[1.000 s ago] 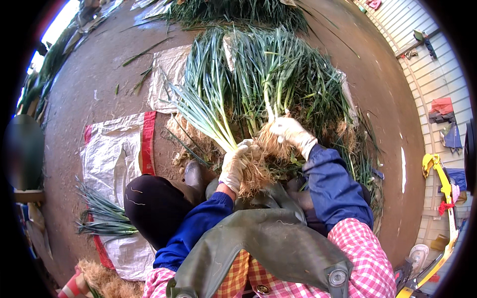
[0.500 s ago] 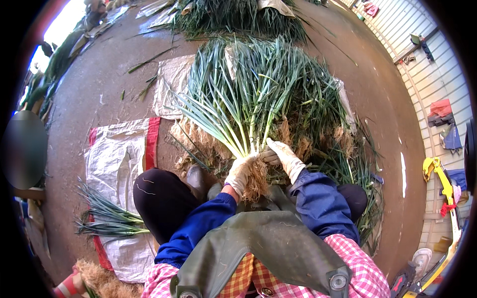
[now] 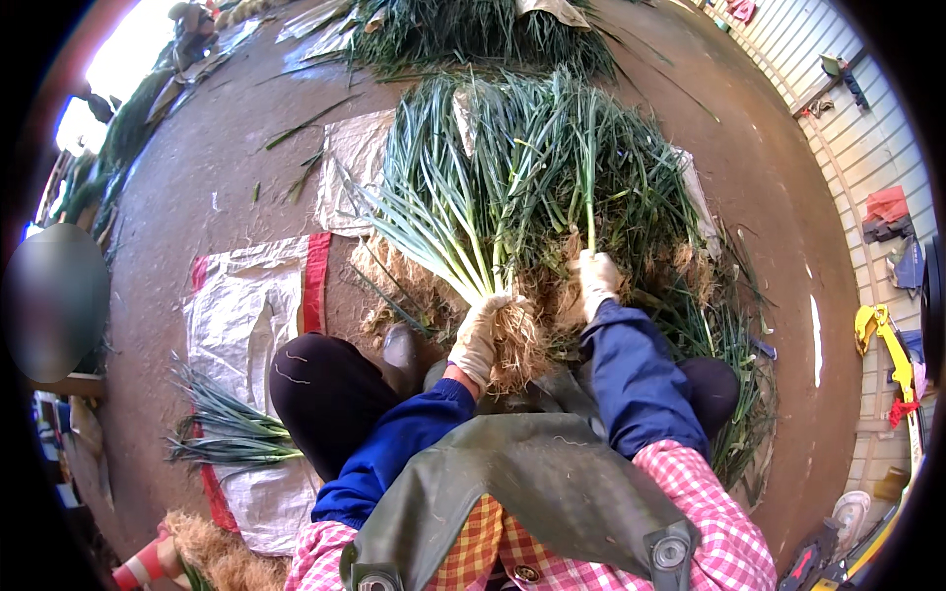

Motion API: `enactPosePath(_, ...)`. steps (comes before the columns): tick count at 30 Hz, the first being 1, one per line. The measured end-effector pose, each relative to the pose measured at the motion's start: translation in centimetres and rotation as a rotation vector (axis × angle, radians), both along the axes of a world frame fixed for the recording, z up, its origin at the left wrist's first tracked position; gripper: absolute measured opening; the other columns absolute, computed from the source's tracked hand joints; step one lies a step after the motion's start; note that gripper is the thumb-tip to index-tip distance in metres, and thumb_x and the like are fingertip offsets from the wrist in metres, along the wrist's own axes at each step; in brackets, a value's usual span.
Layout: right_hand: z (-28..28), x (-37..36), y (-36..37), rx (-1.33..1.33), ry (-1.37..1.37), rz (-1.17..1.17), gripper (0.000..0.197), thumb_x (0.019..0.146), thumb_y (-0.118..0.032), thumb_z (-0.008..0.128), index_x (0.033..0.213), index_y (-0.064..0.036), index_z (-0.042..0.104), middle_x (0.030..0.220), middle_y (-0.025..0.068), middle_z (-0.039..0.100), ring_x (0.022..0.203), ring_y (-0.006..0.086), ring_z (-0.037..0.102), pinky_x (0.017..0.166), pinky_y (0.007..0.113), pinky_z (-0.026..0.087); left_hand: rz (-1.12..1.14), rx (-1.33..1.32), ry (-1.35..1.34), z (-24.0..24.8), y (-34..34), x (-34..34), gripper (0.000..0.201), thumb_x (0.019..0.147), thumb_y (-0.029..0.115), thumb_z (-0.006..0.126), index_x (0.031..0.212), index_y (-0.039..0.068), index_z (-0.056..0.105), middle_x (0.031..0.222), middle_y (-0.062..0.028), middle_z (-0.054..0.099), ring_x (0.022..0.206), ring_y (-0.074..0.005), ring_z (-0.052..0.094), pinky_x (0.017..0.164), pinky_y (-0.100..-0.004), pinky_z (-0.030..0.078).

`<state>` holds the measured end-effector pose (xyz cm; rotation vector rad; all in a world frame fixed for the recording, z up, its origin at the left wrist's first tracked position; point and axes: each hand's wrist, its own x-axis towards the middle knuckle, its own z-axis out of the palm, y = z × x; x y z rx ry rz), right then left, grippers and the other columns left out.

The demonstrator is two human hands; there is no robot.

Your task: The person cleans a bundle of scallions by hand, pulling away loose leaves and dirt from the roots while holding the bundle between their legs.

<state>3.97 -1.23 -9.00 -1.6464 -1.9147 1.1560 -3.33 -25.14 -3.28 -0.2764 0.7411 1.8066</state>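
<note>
My gloved left hand [image 3: 477, 345] is wrapped round a bunch of green onions [image 3: 455, 251], just above their shaggy tan roots. The white stalks fan up and left from it into long green leaves. To its right, my gloved right hand [image 3: 597, 280] is closed on the pale lower end of a single green onion [image 3: 590, 212], whose leaves point away from me. Both hands are over the near edge of a large heap of green onions [image 3: 542, 128], where many tangled roots [image 3: 394, 276] show.
On my left a white sack with red edges [image 3: 246, 325] bears a small bunch of green onions [image 3: 232, 424]. Another heap [image 3: 473, 39] lies at the far side. A yellow-framed object [image 3: 892, 364] stands by the wall at right. Part of another person shows at the left rim.
My right hand has moved away from the bunch, to the right and farther from me, and now grips a single green onion at the heap. The left hand keeps its bunch.
</note>
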Motion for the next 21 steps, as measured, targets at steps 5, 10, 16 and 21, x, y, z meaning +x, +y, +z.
enactPosePath(5, 1.1, -0.5, 2.1, 0.604, -0.074, 0.295, 0.039, 0.088, -0.040, 0.058, 0.106, -0.0049, 0.059, 0.103, 0.0155, 0.064, 0.088, 0.0289, 0.062, 0.073, 0.040, 0.050, -0.070, 0.080, -0.103, -0.6, 0.5, 0.0, 0.026, 0.084, 0.019, 0.058, 0.098, -0.002, 0.063, 0.090, -0.0150, 0.069, 0.078, -0.0241, 0.066, 0.074, -0.0353, 0.054)
enactPosePath(10, 3.7, -4.7, -8.5, -1.068, 0.513, 0.248, 0.037, 0.088, -0.041, 0.061, 0.104, -0.0081, 0.062, 0.087, 0.0049, 0.067, 0.073, 0.0165, 0.063, 0.065, 0.031, 0.050, -0.109, 0.030, 0.034, -1.9, 0.3, 0.4, 0.028, 0.083, 0.022, 0.058, 0.097, -0.002, 0.064, 0.092, -0.0146, 0.068, 0.080, -0.0258, 0.066, 0.076, -0.0354, 0.054)
enactPosePath(16, 2.4, -5.1, -7.5, -0.595, 0.356, 0.458, 0.022, 0.085, -0.026, 0.065, 0.094, -0.0056, 0.065, 0.082, 0.0066, 0.067, 0.068, 0.0175, 0.063, 0.062, 0.029, 0.049, -0.198, 0.028, 0.124, -2.2, -0.3, 0.0, 0.029, 0.083, 0.022, 0.056, 0.094, -0.003, 0.063, 0.086, -0.0159, 0.068, 0.074, -0.0269, 0.066, 0.072, -0.0369, 0.054)
enactPosePath(21, 5.4, -3.9, -7.8, -0.812, 0.741, 0.346, 0.018, 0.093, -0.019, 0.055, 0.091, -0.0039, 0.065, 0.068, 0.0013, 0.062, 0.054, 0.0112, 0.057, 0.050, 0.024, 0.047, -0.040, -0.059, 0.023, -1.6, 0.2, 0.2, 0.030, 0.083, 0.020, 0.059, 0.100, -0.004, 0.060, 0.088, -0.0156, 0.067, 0.073, -0.0284, 0.066, 0.069, -0.0400, 0.055)
